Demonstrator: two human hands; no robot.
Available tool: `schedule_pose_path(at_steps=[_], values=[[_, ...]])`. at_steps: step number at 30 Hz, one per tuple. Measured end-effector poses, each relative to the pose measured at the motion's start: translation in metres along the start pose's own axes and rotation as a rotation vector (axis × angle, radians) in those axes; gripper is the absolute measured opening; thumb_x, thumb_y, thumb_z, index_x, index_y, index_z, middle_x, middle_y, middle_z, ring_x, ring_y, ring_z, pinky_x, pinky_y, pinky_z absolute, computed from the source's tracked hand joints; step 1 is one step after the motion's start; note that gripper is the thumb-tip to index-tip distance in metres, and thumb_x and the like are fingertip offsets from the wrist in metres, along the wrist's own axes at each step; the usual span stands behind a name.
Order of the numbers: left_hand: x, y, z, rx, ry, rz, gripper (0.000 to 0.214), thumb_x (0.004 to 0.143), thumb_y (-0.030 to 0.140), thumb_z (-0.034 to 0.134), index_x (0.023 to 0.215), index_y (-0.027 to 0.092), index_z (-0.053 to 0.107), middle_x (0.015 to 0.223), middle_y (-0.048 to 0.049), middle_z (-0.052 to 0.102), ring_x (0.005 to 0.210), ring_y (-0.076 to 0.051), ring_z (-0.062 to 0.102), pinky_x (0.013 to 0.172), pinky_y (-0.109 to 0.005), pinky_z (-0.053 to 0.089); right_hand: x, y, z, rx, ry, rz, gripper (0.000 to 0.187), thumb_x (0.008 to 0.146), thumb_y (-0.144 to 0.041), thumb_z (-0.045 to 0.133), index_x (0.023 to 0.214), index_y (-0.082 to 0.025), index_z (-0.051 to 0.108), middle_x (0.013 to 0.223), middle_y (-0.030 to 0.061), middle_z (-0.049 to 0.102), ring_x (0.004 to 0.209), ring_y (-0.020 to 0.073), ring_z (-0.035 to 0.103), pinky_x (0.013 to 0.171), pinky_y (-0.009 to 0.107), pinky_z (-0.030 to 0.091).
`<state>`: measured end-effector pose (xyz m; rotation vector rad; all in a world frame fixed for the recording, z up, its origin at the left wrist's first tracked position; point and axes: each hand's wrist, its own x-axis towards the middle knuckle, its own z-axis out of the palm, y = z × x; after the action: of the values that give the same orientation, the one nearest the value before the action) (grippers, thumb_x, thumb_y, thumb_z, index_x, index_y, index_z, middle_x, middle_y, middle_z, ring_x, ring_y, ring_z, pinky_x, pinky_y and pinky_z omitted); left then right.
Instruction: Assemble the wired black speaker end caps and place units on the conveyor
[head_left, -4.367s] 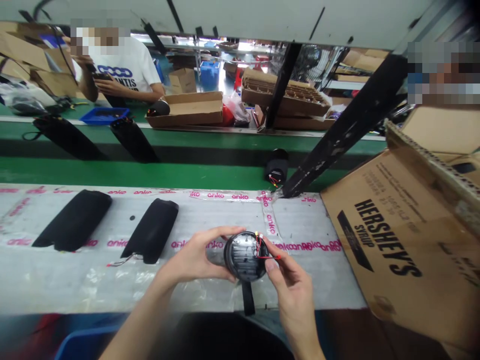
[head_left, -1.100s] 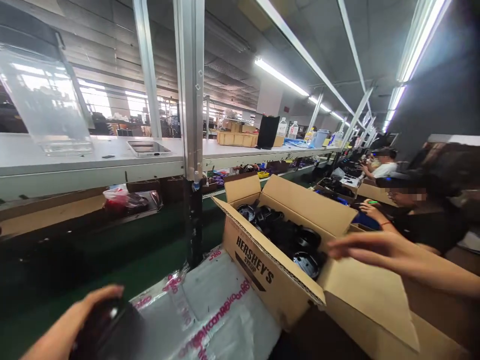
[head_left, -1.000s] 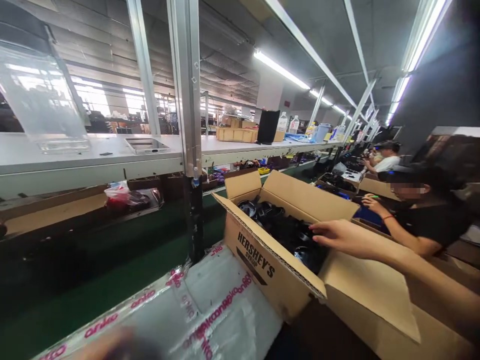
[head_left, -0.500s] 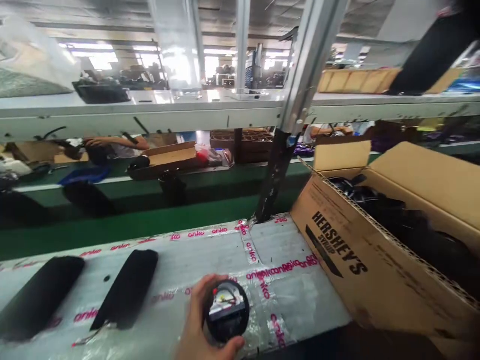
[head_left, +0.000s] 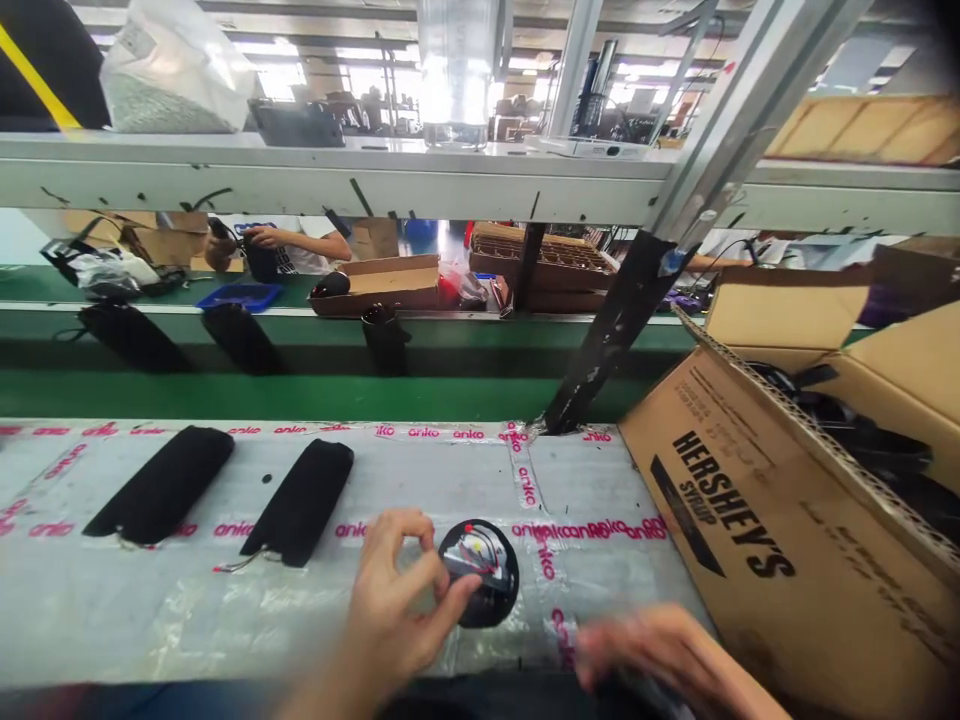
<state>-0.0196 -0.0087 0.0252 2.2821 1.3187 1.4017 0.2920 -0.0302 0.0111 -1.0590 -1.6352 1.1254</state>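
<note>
A round black housing (head_left: pixel 499 597) with a clear or shiny inner piece and red and dark wires is on the plastic-covered bench (head_left: pixel 442 480). My left hand (head_left: pixel 397 590) is closed at its left edge, thumb over the rim and index finger curled beside it. My right hand (head_left: pixel 645 640) is blurred by motion at the bench's front edge, right of the housing; whether it holds anything is unclear. Two black fabric-covered oblong pieces, a nearer-to-hand one (head_left: pixel 307 500) and a farther one (head_left: pixel 169 480), lie to the left with thin wires at their lower ends.
At right stands an open Hershey's carton (head_left: pixel 697 470) with black parts inside. A dark post (head_left: pixel 611 335) rises from the bench's back edge to a shelf (head_left: pixel 420 190). Beyond the green belt (head_left: pixel 337 398), a person's hands (head_left: pixel 262 240) work near a blue tray (head_left: pixel 240 295).
My left hand has gone from wrapping around the housing's side to a pinch at its left edge. My right hand has come into view at lower right. The view has shifted left.
</note>
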Motion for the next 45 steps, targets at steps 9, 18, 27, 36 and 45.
schedule_pose_path(at_steps=[9, 18, 27, 36, 45], values=[[0.021, 0.023, 0.007, 0.133, -0.072, 0.013, 0.01, 0.105, 0.023, 0.068, 0.1, 0.023, 0.078, 0.092, -0.003, 0.075, 0.088, -0.023, 0.062, 0.085, -0.038, 0.032, 0.038, 0.026, 0.08, 1.199, 0.138, 0.358, 0.069, 0.086, -0.053, 0.065, 0.149, -0.025, 0.065, 0.139, 0.0116, 0.078, 0.142, 0.0397, 0.064, 0.128, 0.063, 0.038], [0.028, 0.014, 0.022, -0.163, -0.185, 0.02, 0.017, 0.105, 0.016, 0.069, 0.117, 0.026, 0.076, 0.104, 0.0039, 0.085, 0.095, -0.018, 0.072, 0.089, -0.035, 0.038, 0.034, 0.02, 0.077, 1.166, 0.094, 0.293, 0.067, 0.086, -0.044, 0.071, 0.15, -0.027, 0.065, 0.154, 0.0102, 0.069, 0.146, 0.0382, 0.06, 0.128, 0.059, 0.039], [0.038, 0.018, 0.022, -0.174, -0.225, -0.04, 0.014, 0.101, 0.013, 0.069, 0.09, 0.021, 0.071, 0.081, 0.0023, 0.076, 0.081, -0.018, 0.066, 0.079, -0.036, 0.039, 0.041, -0.018, 0.039, 0.256, -0.006, -0.032, 0.068, 0.093, -0.053, 0.076, 0.155, -0.029, 0.062, 0.161, 0.0121, 0.061, 0.151, 0.0369, 0.056, 0.128, 0.052, 0.042], [0.053, 0.018, 0.019, 0.026, -0.386, 0.161, 0.019, 0.101, 0.016, 0.062, 0.083, 0.019, 0.066, 0.08, -0.002, 0.071, 0.082, -0.021, 0.062, 0.078, -0.038, 0.04, 0.043, -0.029, 0.028, 0.152, -0.056, -0.078, 0.064, 0.097, -0.052, 0.071, 0.156, -0.031, 0.06, 0.164, 0.0109, 0.059, 0.152, 0.0352, 0.056, 0.128, 0.048, 0.045], [0.063, 0.011, 0.018, 0.045, -0.441, 0.228, 0.017, 0.097, 0.02, 0.072, 0.081, 0.02, 0.066, 0.075, -0.0007, 0.074, 0.08, -0.021, 0.064, 0.076, -0.037, 0.039, 0.053, -0.052, 0.016, -0.076, -0.2, -0.117, 0.081, 0.073, -0.006, 0.067, 0.15, -0.031, 0.056, 0.164, 0.011, 0.057, 0.152, 0.0367, 0.054, 0.128, 0.056, 0.043]])
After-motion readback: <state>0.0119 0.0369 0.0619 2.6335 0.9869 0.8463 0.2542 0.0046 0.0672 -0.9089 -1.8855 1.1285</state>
